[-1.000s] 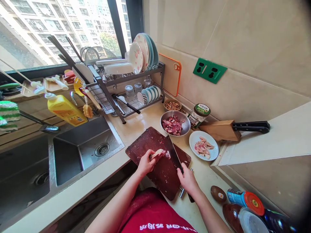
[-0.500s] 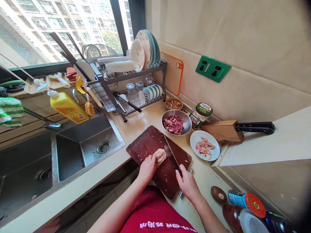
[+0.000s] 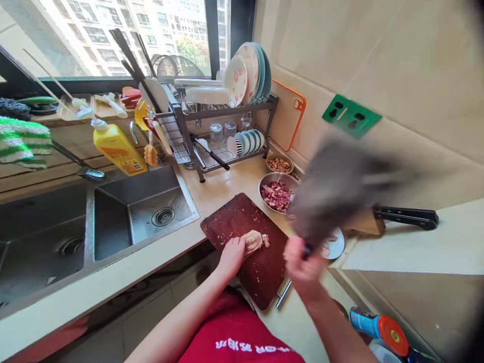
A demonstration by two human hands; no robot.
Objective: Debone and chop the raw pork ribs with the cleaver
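Observation:
On the dark red cutting board (image 3: 247, 214) lies a pale piece of raw poultry (image 3: 253, 242), with a small pinkish cut end at its right tip. My left hand (image 3: 232, 254) presses on the near end of it, fingers closed. Raised to the right of the board, my right hand (image 3: 304, 267) grips a cleaver (image 3: 328, 186) by its dark handle; the broad blade is smeared by motion. Behind the blade, a steel bowl of chopped red meat (image 3: 276, 195) and a white plate (image 3: 336, 246) with pale meat pieces are partly hidden.
At left is a double sink (image 3: 139, 222). A dish rack (image 3: 196, 136) with plates and cups stands by the window. A small bowl of brown pieces (image 3: 279, 164) sits near the wall. A knife block with black-handled knives (image 3: 406, 217) and a red-lidded jar (image 3: 393, 335) are at right.
The cleaver has swung up off the board in my right hand. A small end piece now shows at the right tip of the poultry. My left hand keeps hold; the view has shifted.

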